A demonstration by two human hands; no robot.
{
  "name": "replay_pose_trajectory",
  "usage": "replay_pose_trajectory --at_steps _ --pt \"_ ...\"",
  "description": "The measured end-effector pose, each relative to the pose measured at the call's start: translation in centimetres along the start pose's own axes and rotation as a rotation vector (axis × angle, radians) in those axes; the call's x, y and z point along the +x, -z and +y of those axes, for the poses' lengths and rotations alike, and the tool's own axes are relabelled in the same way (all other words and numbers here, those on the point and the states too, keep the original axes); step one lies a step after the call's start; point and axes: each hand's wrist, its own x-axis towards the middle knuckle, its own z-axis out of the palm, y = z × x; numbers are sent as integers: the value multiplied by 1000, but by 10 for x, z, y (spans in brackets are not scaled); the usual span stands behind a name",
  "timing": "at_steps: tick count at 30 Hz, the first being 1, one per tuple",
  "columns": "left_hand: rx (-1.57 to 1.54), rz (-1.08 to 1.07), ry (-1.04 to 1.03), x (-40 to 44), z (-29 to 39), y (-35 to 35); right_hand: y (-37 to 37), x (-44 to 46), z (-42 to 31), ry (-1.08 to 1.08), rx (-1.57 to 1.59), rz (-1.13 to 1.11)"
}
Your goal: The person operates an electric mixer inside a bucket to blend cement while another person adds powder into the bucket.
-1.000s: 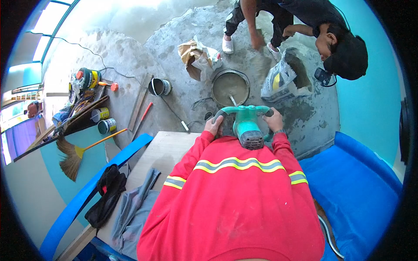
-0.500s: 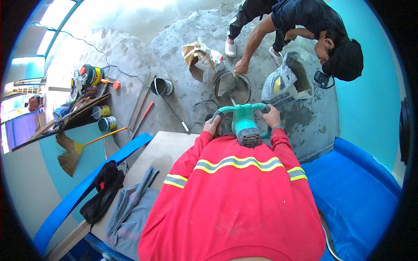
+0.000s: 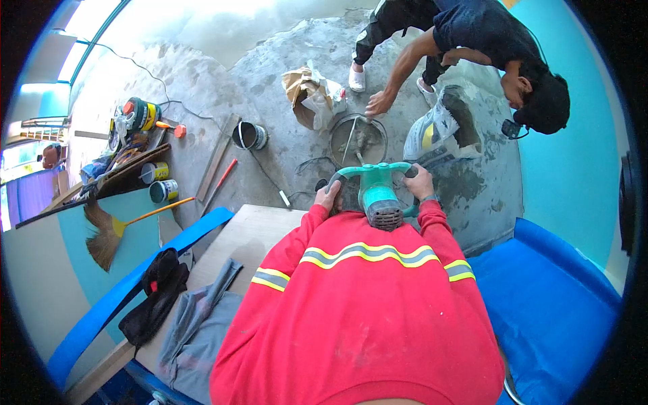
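Note:
A green power mixer [image 3: 379, 192] is held between both my hands, its shaft reaching into a round bucket of grey mix [image 3: 358, 140]. My left hand [image 3: 328, 197] is wrapped round the mixer's left handle, and my right hand [image 3: 421, 183] round the right one. A co-worker's hand [image 3: 379, 103] is over the bucket's far rim, beside a thin tool whose blade or edge slants across the bucket. Lumps of grey material show on the mix near the shaft.
A bending co-worker [image 3: 482, 40] stands at the upper right by an open cement sack [image 3: 439, 131]. A torn paper bag [image 3: 309, 98], a small black bucket [image 3: 250, 136], a cable, planks, a broom [image 3: 106, 233] and a blue sheet [image 3: 547, 304] lie around.
The co-worker's hand came down from near the legs to the bucket, and a flat grey tool there has tilted. Lumps now show in the mix. My hands stay on the mixer.

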Motion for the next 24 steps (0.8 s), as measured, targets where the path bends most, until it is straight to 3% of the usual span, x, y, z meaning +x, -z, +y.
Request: replay_pose_trajectory --at_steps 24 --pt "-52 35 -17 7 1 0 -6 20 -3 -27 -39 -31"
